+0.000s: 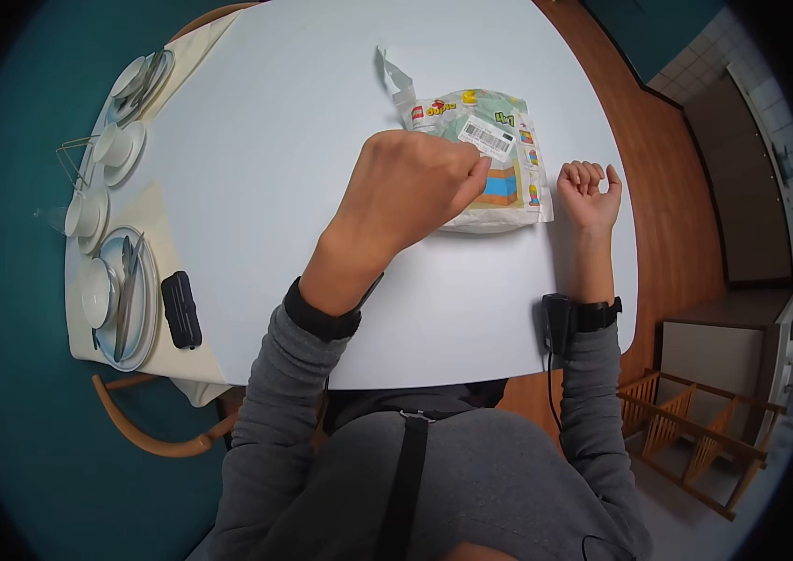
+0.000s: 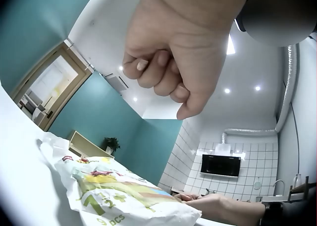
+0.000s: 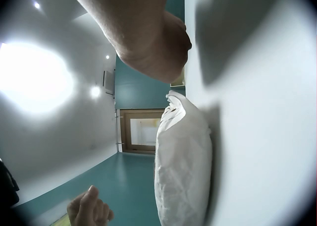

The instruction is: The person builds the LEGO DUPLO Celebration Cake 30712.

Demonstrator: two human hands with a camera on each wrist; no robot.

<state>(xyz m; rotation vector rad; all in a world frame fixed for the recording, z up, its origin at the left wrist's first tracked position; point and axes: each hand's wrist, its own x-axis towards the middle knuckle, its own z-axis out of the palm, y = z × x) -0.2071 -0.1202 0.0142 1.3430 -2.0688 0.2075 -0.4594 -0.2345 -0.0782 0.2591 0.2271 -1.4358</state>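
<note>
A white plastic bag [image 1: 509, 201] of toy bricks lies on the white table, with printed pictures and a barcode label [image 1: 485, 138]. Its torn top strip [image 1: 395, 73] sticks out at the far left corner. My left hand [image 1: 406, 182] is raised over the bag's near left part and hides some of it. In the left wrist view its fingers [image 2: 158, 80] are curled into the palm with nothing between them. To the right of the bag, my right hand [image 1: 588, 194] rests by the table edge, palm up, fingers loosely bent and holding nothing.
Along the left table edge stand white cups [image 1: 86, 213] on saucers, and plates [image 1: 149, 318] with bowls and cutlery on cream cloths. A black case [image 1: 181, 309] lies beside the nearest setting. One wooden chair [image 1: 153, 449] is at the near left, and a wooden rack [image 1: 696, 435] stands right.
</note>
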